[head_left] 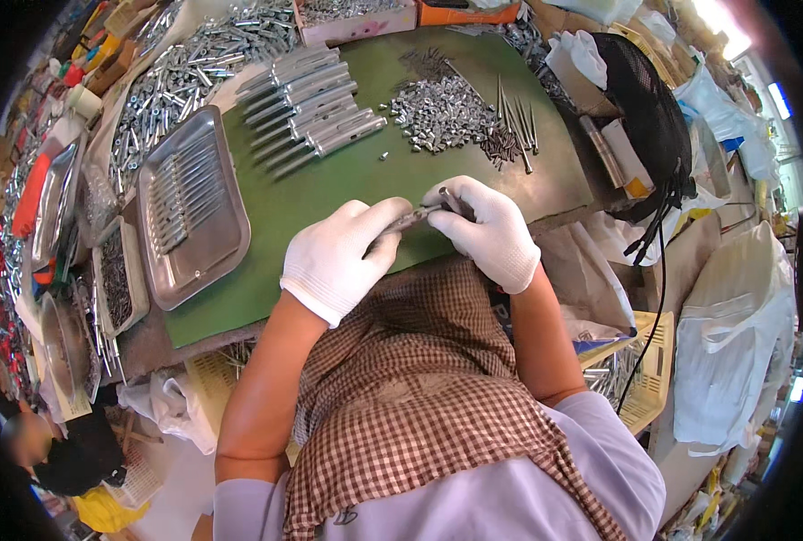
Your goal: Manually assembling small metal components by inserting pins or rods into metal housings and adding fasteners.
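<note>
Both of my hands wear white knit gloves and meet above the near edge of a green mat (266,311). My left hand (343,254) pinches a slim silver metal rod (408,220) that points toward the right hand. In the fingers of my right hand (492,233) is a short grey metal cylinder (450,200), close to the rod's tip. Whether the two parts touch is hidden by the fingers. Beyond them on the mat lie a row of silver metal tubes with thin rods (316,113) and a heap of small silver metal sleeves (442,113).
A steel tray (237,243) at the left carries a row of thin metal rods (185,194). Dark screws (502,147) and long pins (526,135) lie right of the heap. Loose metal parts (185,72) cover the far left. A black mesh bag (645,99) stands far right, above a yellow crate (658,365).
</note>
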